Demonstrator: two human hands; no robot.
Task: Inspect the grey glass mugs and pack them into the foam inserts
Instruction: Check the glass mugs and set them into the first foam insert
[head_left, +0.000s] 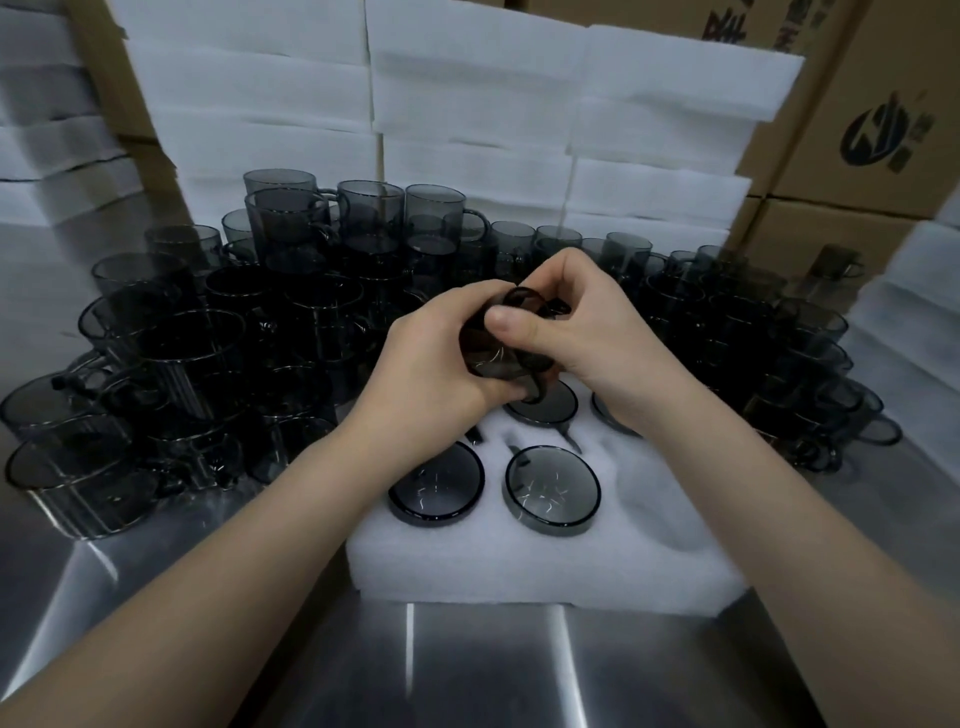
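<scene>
A white foam insert (519, 561) lies on the steel table (467, 665) at the lower centre of the frame. Its pockets hold grey glass mugs set upside down, so their round bases face up. In the near row sit a near-left mug (436, 486) and a near-right mug (551, 488) side by side. Behind them a far-left mug (545, 408) and a far-right mug (610, 415) show only in part under the hands. The right end of the insert shows bare foam.

In the centre of the frame, above the far row of the insert, both hands grasp one held mug (511, 338), which is tilted and clear of the foam. The left hand (431, 364) curls its fingers round the mug from the left. The right hand (582, 332) closes on it from the right, thumb pressed flat against the glass wall and fingers bent over the top.

Loose mugs (208, 353) crowd the left and middle of the table, some stacked two high, and a further cluster of mugs (779, 353) stands at the right. Stacks of white foam sheets (467, 104) fill the top of the frame, with cardboard boxes (857, 130) in the upper right.
</scene>
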